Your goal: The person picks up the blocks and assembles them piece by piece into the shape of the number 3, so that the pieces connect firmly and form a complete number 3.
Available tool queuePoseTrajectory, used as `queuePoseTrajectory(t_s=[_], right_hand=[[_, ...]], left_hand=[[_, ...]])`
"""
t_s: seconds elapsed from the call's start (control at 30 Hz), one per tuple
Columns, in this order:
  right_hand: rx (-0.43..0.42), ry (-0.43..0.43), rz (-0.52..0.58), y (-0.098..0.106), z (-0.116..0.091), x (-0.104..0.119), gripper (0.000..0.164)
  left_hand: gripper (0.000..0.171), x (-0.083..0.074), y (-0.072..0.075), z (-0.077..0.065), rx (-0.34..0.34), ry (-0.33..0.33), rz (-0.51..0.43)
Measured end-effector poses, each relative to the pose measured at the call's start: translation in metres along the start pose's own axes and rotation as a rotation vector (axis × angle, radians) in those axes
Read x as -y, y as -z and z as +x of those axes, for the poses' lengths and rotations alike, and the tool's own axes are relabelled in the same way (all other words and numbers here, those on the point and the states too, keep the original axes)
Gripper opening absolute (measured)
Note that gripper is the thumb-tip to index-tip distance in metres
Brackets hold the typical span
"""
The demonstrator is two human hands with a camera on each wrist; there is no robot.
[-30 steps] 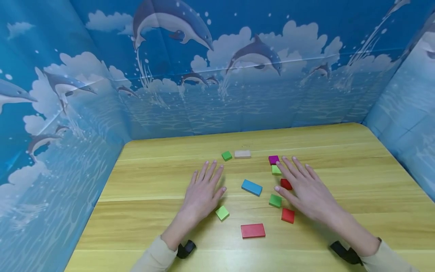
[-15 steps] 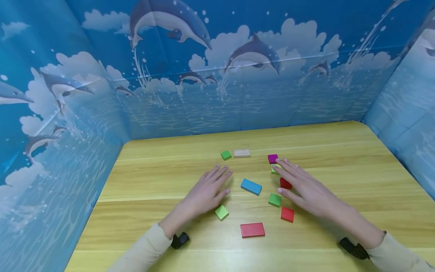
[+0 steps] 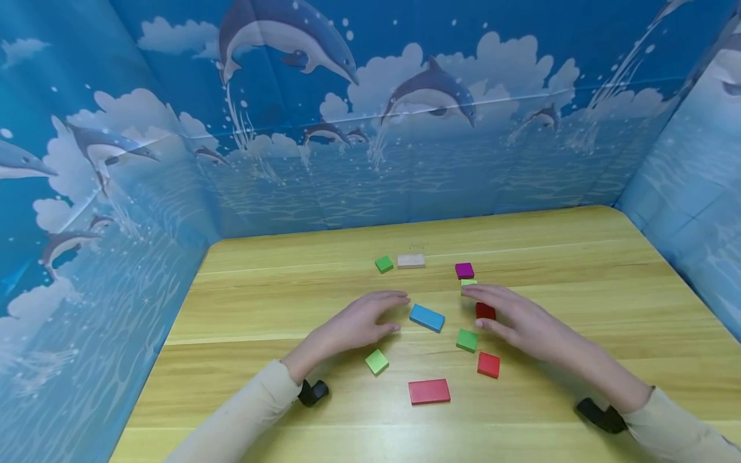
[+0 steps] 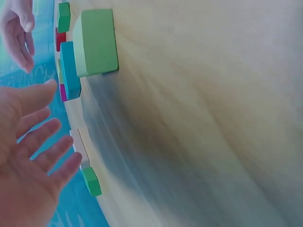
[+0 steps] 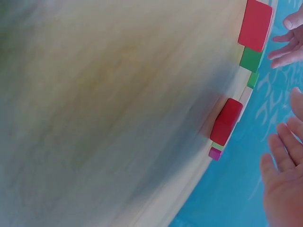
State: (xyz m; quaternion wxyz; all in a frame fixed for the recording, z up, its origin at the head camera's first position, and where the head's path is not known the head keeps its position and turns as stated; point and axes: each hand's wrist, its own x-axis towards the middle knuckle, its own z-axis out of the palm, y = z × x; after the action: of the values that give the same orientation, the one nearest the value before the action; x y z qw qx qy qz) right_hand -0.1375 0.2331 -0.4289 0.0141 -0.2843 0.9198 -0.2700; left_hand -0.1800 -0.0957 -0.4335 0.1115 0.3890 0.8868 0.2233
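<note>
Blue wood-like rectangular block [image 3: 427, 318] lies, in the head view, flat on the table [image 3: 260, 276] just beyond the left hand's [image 3: 354, 323] fingertips; its broad face probably lets it rest steady unheld. Above the tabletop, the right hand [image 3: 523, 321] hangs beside a dark red block [image 3: 485, 311], partly hiding a light green block [image 3: 469, 282]. From the left wrist, that hand's fingers are apart, gripping nothing. From the right wrist, the right palm is likewise bare, fingers loosely spread, so the table alone seems to bear the blocks.

3 red blks [image 3: 429, 391], 4 grn [image 3: 466, 340], 1 ea blu [image 3: 427, 317], purp [image 3: 464, 271], wht [image 3: 410, 262].
</note>
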Motion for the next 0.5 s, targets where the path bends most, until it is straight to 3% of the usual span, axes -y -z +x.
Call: queuePoseTrajectory(t_s=[0.17, 0.37, 0.5], right_hand=[[-0.006, -0.002, 0.037, -0.001, 0.002, -0.003, 0.051], [-0.014, -0.044, 0.098, -0.003, 0.004, -0.003, 0.05], [-0.022, -0.066, 0.116, -0.004, 0.004, -0.003, 0.049]], left_hand=[[0.055, 0.002, -0.001, 0.01, 0.015, 0.029, -0.112], [0.052, 0.007, -0.006, 0.022, -0.003, 0.11, -0.367], [0.051, 0.009, -0.011, 0.029, -0.023, 0.125, -0.472]])
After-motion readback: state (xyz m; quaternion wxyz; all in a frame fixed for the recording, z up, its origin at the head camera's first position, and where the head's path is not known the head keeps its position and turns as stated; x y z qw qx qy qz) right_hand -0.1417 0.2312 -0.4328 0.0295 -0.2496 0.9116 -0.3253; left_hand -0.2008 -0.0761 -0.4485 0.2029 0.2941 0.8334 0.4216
